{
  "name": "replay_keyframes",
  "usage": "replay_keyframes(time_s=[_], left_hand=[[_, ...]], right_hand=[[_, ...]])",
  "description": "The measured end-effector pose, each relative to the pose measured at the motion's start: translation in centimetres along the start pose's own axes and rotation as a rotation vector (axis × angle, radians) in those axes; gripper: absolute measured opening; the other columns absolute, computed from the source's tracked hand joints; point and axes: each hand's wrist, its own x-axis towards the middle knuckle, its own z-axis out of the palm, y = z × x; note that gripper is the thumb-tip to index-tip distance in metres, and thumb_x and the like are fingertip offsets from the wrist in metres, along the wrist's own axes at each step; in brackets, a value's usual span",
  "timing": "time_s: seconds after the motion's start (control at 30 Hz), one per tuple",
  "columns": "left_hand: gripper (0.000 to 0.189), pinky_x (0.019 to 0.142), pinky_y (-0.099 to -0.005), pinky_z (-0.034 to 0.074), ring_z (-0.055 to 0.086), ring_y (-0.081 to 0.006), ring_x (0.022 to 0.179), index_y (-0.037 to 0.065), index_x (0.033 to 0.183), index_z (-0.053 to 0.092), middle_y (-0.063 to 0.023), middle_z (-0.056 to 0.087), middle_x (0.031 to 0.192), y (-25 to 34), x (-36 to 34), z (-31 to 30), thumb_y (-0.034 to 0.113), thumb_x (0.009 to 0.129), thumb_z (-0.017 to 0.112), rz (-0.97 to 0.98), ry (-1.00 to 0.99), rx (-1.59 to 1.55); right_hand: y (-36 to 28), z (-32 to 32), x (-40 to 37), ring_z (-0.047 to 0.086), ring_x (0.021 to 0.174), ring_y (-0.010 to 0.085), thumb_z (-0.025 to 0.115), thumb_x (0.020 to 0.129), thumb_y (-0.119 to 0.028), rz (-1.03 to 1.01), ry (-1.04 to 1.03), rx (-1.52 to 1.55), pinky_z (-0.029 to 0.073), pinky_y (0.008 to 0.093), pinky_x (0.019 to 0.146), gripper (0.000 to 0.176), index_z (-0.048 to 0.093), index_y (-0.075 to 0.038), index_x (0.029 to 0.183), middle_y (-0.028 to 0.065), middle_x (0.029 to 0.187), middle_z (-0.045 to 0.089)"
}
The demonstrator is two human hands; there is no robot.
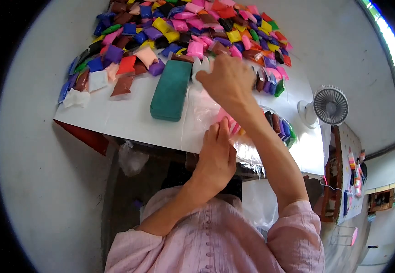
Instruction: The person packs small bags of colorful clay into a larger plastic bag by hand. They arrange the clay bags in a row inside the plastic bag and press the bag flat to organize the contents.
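My left hand [216, 152] rests at the near edge of the white table, its fingertips on a clear plastic bag [202, 109] beside a pink packet [225, 117]. Its fingers are bent close together, and what they hold is too small to tell. Farther forward, my right hand [228, 77] reaches over the table next to some white packets [200, 68]; its fingers are blurred and partly hidden. Under my right forearm lies a clear bag with a row of coloured packets [283, 128]. A green case [171, 90] lies left of my hands.
Many coloured packets [179, 27] are heaped across the back of the white table [120, 119]. A small white fan [330, 105] stands at the right edge. More packets in a row [270, 82] lie right of my right hand. Another table [350, 200] is at the far right.
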Motion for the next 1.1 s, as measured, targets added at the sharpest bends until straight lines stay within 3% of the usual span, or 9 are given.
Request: replay_keyframes(time_s=[0.1, 0.17, 0.23, 0.3, 0.4, 0.67, 0.77, 0.9, 1.1], left_hand=[[0.043, 0.090, -0.0438, 0.045, 0.054, -0.0416, 0.099, -0.005, 0.134, 0.038, -0.0262, 0.053, 0.116, -0.5, 0.2, -0.4, 0.002, 0.092, 0.044, -0.049, 0.009, -0.079], [0.043, 0.088, -0.0416, 0.047, 0.058, -0.0385, 0.097, -0.002, 0.138, 0.037, -0.0237, 0.057, 0.113, -0.2, 0.2, -0.7, 0.003, 0.096, 0.040, -0.116, 0.027, -0.203], [0.056, 0.096, -0.0456, 0.042, 0.052, -0.0451, 0.109, -0.007, 0.142, 0.029, -0.0298, 0.049, 0.124, -0.8, -0.3, -1.1, -0.004, 0.088, 0.040, -0.120, -0.053, -0.171], [0.058, 0.097, -0.0441, 0.043, 0.052, -0.0426, 0.110, -0.006, 0.144, 0.028, -0.0291, 0.050, 0.126, -0.7, -0.3, -1.1, -0.006, 0.088, 0.041, -0.066, -0.025, -0.144], [0.050, 0.087, -0.0356, 0.049, 0.060, -0.0296, 0.099, 0.001, 0.144, 0.034, -0.0214, 0.058, 0.120, -0.2, 0.1, -1.1, -0.003, 0.095, 0.041, -0.005, 0.076, -0.178], [0.052, 0.084, -0.0305, 0.050, 0.059, -0.0193, 0.099, 0.004, 0.148, 0.033, -0.0159, 0.058, 0.125, -0.6, 0.1, -1.8, 0.000, 0.096, 0.035, -0.153, -0.005, -0.369], [0.051, 0.088, -0.0297, 0.049, 0.058, -0.0178, 0.103, 0.004, 0.148, 0.035, -0.0134, 0.058, 0.125, 0.4, 0.4, -2.1, 0.002, 0.097, 0.036, -0.214, 0.015, -0.473], [0.050, 0.095, -0.0283, 0.045, 0.055, -0.0172, 0.110, 0.002, 0.146, 0.038, -0.0128, 0.056, 0.127, 0.4, 0.4, -2.2, -0.001, 0.096, 0.038, -0.247, 0.029, -0.448], [0.053, 0.101, -0.0286, 0.041, 0.052, -0.0167, 0.116, 0.001, 0.144, 0.040, -0.0119, 0.053, 0.131, 0.2, 0.5, -2.1, -0.008, 0.092, 0.039, -0.352, 0.060, -0.558]], right_hand=[[0.9, -4.3, -3.1, 0.060, 0.063, 0.0341, 0.069, 0.070, -0.033, -0.018, 0.211, 0.179, 0.047, 0.0419, 0.062, 0.036, 0.062, 0.003, 0.071, 0.0178, 0.067, 0.062], [1.0, -7.2, -6.1, 0.060, 0.063, 0.0390, 0.068, 0.072, -0.026, 0.102, 0.142, 0.324, 0.046, 0.0441, 0.061, 0.028, 0.060, 0.001, 0.071, 0.0173, 0.065, 0.062], [2.0, -7.2, -9.1, 0.057, 0.053, 0.0267, 0.072, 0.072, -0.021, 0.188, 0.120, 0.546, 0.044, 0.0370, 0.053, 0.027, 0.061, 0.004, 0.074, 0.0143, 0.061, 0.059], [2.6, -6.9, -11.3, 0.053, 0.052, 0.0157, 0.074, 0.073, -0.021, 0.311, 0.036, 0.719, 0.042, 0.0321, 0.051, 0.029, 0.063, 0.006, 0.077, 0.0111, 0.060, 0.058], [2.8, -5.8, -12.4, 0.045, 0.054, 0.0083, 0.074, 0.077, -0.022, 0.326, 0.004, 0.800, 0.038, 0.0279, 0.049, 0.033, 0.061, 0.008, 0.077, 0.0060, 0.058, 0.053], [3.8, -4.4, -12.8, 0.041, 0.055, 0.0084, 0.074, 0.078, -0.023, 0.382, -0.032, 0.872, 0.035, 0.0291, 0.048, 0.036, 0.057, 0.008, 0.072, 0.0041, 0.058, 0.051], [4.1, -3.6, -12.9, 0.046, 0.051, 0.0128, 0.073, 0.078, -0.024, 0.382, -0.020, 0.870, 0.038, 0.0318, 0.049, 0.035, 0.059, 0.007, 0.074, 0.0077, 0.057, 0.053], [3.3, -3.5, -13.0, 0.062, 0.058, 0.0339, 0.072, 0.078, -0.024, 0.257, 0.064, 0.543, 0.047, 0.0409, 0.055, 0.029, 0.063, 0.003, 0.080, 0.0189, 0.067, 0.062], [3.1, -2.6, -13.3, 0.063, 0.063, 0.0339, 0.072, 0.078, -0.025, 0.174, 0.113, 0.416, 0.048, 0.0426, 0.057, 0.028, 0.063, -0.001, 0.088, 0.0178, 0.075, 0.064]])
